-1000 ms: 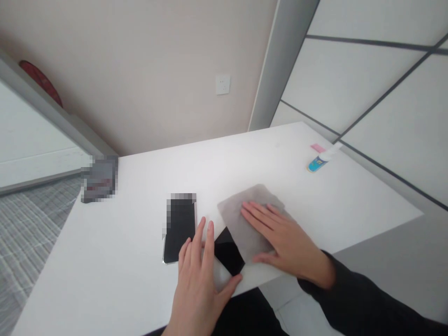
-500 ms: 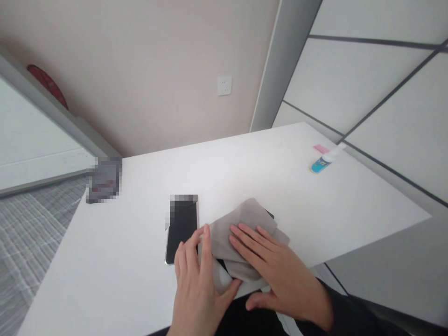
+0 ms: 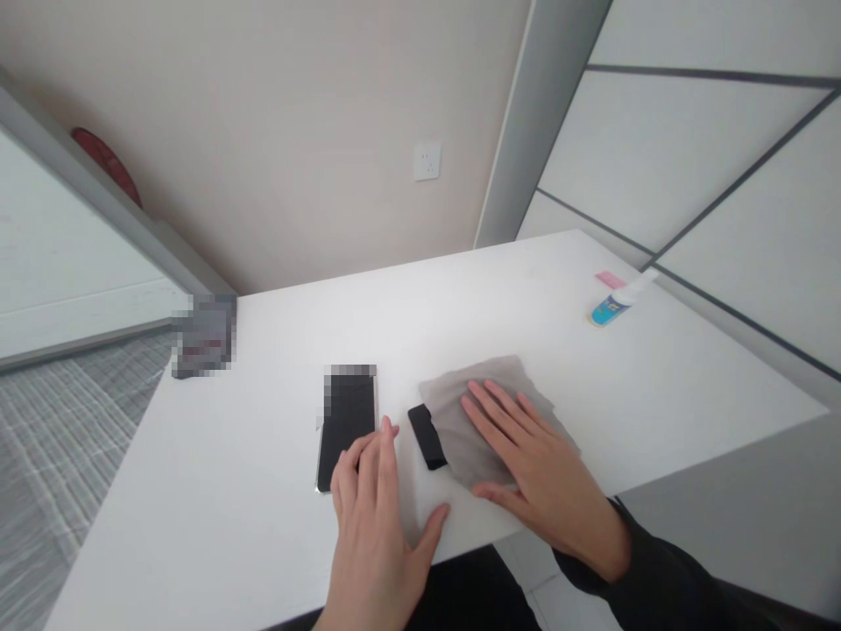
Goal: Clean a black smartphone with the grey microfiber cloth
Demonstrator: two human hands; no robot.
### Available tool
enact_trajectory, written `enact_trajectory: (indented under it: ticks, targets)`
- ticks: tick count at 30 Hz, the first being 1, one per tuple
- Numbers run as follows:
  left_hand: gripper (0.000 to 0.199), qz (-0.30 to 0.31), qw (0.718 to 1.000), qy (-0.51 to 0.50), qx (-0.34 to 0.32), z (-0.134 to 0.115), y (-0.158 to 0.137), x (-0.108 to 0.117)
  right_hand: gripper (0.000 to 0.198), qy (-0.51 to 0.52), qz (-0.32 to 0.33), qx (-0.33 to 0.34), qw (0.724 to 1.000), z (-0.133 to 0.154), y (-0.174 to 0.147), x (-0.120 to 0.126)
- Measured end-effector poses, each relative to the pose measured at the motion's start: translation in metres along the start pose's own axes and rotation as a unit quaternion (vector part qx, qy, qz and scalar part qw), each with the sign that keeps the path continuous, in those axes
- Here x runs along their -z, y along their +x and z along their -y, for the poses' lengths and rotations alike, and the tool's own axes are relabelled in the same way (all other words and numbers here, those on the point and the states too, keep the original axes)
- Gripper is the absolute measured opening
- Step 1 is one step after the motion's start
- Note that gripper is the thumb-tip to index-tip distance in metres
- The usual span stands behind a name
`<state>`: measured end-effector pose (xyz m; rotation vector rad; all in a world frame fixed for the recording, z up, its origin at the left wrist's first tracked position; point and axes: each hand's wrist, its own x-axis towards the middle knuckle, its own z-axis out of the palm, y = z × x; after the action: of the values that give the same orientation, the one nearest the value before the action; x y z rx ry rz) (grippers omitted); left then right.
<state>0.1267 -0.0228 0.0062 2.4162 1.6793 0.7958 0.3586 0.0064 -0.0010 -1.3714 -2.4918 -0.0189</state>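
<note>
In the head view, a grey cloth (image 3: 463,438) lies spread on the white table. From beneath its left edge sticks out the end of a flat black object (image 3: 427,436); the rest is covered, so its kind does not show. My right hand (image 3: 532,464) rests flat on the cloth, fingers stretched out. To the left of the black object, my left hand (image 3: 374,517) is at the table with its thumb apart from the fingers, holding nothing. Its fingertips are beside the lower right of a phone (image 3: 348,416) with a dark screen.
A white and blue bottle (image 3: 611,308) lies on the table (image 3: 420,315) at the far right, beside a pink piece (image 3: 610,280). A blurred-out item (image 3: 207,337) sits at the far left corner. Behind the table is a wall with a socket (image 3: 427,162); white panels stand right.
The cloth has moved right and flattened under my right hand, baring the end of the black object. My left hand has let go of the cloth's left side.
</note>
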Motion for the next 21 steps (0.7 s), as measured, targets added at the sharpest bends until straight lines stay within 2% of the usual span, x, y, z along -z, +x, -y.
enact_trajectory:
  ticks: [5,9,14,21]
  targets:
    - [0.07,0.001,0.997,0.08,-0.016,-0.002,0.008,0.001,0.086,0.012,-0.013,0.006,1.0,-0.005,-0.001,-0.002]
    - [0.069,0.024,0.99,0.129,-0.044,-0.002,0.024,-0.002,0.08,0.021,-0.025,0.019,0.999,-0.005,-0.001,-0.001]
    - [0.061,0.039,0.993,0.106,-0.027,0.0,0.035,-0.003,0.079,0.035,-0.026,0.039,0.998,-0.005,0.0,0.001]
    - [0.066,0.04,0.998,0.041,-0.001,0.001,0.036,-0.001,0.076,0.025,-0.021,0.05,0.998,-0.002,0.0,0.0]
